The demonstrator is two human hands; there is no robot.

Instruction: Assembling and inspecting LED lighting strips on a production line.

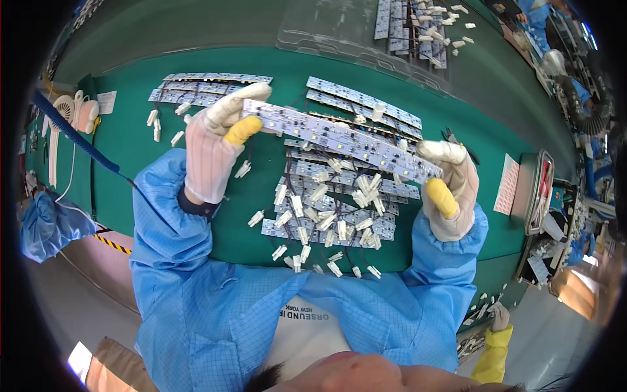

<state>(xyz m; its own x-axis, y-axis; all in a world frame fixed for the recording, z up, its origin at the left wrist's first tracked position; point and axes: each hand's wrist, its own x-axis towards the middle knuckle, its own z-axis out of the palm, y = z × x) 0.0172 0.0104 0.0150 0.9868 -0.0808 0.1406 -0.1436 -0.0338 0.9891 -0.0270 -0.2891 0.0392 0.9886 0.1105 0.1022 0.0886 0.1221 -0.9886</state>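
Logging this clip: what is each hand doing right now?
Left hand: closed on one end of the LED strip board.
Right hand: closed on its other end.

The hands (212, 147) wear white knit cloth gloves, matt and slightly fuzzy, with smooth yellow rubbery caps on the thumbs. The circuit strip (343, 140) they hold looks like rigid white board with a faint sheen — small glossy chips dot it. The connectors (307, 215) are smooth white plastic. A matt green mat covers the desk (196, 59). The sleeves (163, 228) are thin blue cloth — finely gridded, faintly shiny.
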